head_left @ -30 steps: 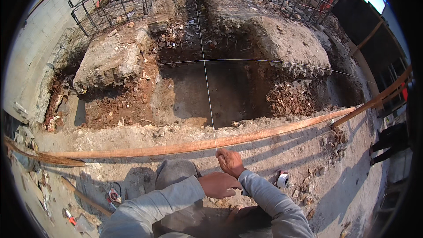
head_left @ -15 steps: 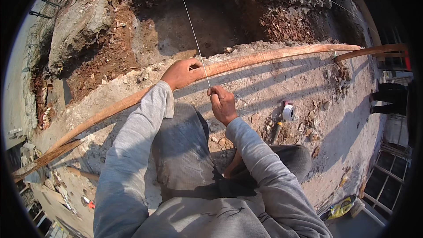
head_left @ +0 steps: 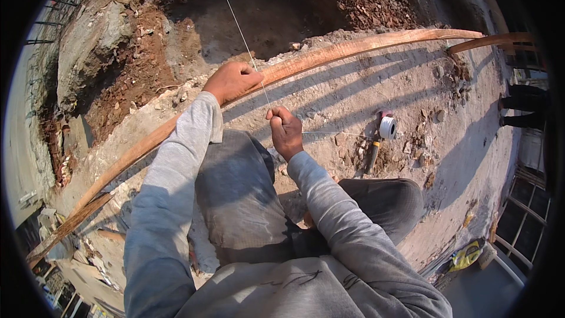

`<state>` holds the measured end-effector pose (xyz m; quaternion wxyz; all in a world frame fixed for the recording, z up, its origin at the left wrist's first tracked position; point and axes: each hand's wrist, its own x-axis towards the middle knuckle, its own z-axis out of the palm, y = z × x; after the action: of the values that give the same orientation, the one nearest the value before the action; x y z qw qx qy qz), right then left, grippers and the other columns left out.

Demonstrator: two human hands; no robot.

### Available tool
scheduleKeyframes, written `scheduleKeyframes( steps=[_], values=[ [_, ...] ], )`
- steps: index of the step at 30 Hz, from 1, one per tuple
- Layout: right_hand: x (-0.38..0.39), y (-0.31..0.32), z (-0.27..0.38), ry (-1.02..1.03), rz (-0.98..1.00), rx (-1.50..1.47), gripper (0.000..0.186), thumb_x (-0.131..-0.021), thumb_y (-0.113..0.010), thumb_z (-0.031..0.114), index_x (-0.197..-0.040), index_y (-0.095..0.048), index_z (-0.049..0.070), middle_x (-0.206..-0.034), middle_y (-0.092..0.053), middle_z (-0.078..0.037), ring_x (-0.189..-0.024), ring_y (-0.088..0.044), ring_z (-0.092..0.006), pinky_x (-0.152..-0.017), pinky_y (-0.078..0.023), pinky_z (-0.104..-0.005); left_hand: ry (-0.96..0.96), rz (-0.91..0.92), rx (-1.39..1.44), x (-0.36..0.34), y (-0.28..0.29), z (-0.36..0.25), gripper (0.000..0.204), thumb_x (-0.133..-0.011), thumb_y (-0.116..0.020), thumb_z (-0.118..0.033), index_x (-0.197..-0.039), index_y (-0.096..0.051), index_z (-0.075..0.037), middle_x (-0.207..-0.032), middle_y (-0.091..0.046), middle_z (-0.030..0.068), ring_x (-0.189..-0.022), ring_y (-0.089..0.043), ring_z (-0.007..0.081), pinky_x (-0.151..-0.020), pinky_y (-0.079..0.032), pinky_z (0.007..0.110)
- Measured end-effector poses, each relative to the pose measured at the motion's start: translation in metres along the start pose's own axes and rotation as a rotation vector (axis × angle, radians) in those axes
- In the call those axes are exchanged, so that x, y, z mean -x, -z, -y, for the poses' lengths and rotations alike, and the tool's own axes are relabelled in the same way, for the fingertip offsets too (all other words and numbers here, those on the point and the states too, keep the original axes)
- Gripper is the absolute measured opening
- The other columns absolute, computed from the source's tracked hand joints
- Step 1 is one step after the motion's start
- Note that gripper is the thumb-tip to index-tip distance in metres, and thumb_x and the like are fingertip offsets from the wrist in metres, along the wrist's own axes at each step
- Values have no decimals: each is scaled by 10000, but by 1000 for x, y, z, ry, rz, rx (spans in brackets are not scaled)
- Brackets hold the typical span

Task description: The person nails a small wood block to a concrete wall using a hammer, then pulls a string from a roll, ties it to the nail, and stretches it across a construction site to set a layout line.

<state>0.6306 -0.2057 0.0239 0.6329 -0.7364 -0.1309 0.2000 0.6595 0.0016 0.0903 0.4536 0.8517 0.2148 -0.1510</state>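
Note:
My left hand (head_left: 234,82) grips the top of a long wooden board (head_left: 329,50), which runs crosswise along the pit's near edge, beside a taut white string (head_left: 240,26). Just below the board, my right hand (head_left: 285,132) is closed on the string, pinching it between thumb and fingers. To the right, a white spool (head_left: 388,128) lies beside a hammer-like tool with a yellow-and-black handle (head_left: 373,156); a string runs from it toward my right hand.
Beyond the board is a dug pit (head_left: 247,9) with rubble and broken concrete (head_left: 88,47). A wooden brace (head_left: 477,44) meets the board's right end. A person's dark-clad legs (head_left: 524,105) show at the right. A yellow bag (head_left: 465,256) lies at lower right.
The view has tilted downward. My left hand has moved from over my right wrist up-left onto the board. My right hand stays closed on the string.

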Motion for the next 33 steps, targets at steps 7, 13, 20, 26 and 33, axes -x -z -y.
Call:
scheduleKeyframes(
  steps=[7,13,20,26,33],
  values=[
    [-21,-4,-36,-83,1,-127,181,-917,-496,57,-962,-670,36,-635,-478,51,-574,-395,-36,-512,-342,-230,-13,53,-22,-11,-4,-7,334,-812,-615,-324,-818,-655,8,-742,-603,35,-723,-527,114,-679,-442,292],
    [-39,-2,-42,176,-68,-3,158,-945,-555,100,-1017,-658,4,-784,-642,-135,-703,-618,-244,-639,-488,-344,-31,83,35,-14,-1,5,374,-800,-622,-359,-826,-625,14,-752,-584,57,-719,-517,133,-671,-434,297],
    [-62,0,-43,164,24,-15,186,-948,-554,116,-1041,-649,-14,-873,-685,-178,-798,-670,-259,-719,-517,-365,59,224,83,-22,5,1,327,-827,-605,-319,-926,-625,-8,-825,-598,38,-762,-532,125,-710,-443,289],
    [-74,-1,-45,124,90,17,216,-920,-559,97,-1095,-651,9,-846,-669,-220,-781,-673,-338,-720,-512,-401,160,305,421,-24,5,13,338,-874,-574,-296,-1021,-599,7,-879,-623,66,-781,-588,127,-737,-485,261],
    [-88,1,-56,118,149,-38,243,-924,-566,124,-1129,-654,28,-957,-697,-217,-917,-693,-298,-813,-515,-372,311,433,514,-50,17,25,286,-953,-462,-174,-1067,-593,53,-935,-694,203,-769,-709,228,-697,-574,325]
  ],
)
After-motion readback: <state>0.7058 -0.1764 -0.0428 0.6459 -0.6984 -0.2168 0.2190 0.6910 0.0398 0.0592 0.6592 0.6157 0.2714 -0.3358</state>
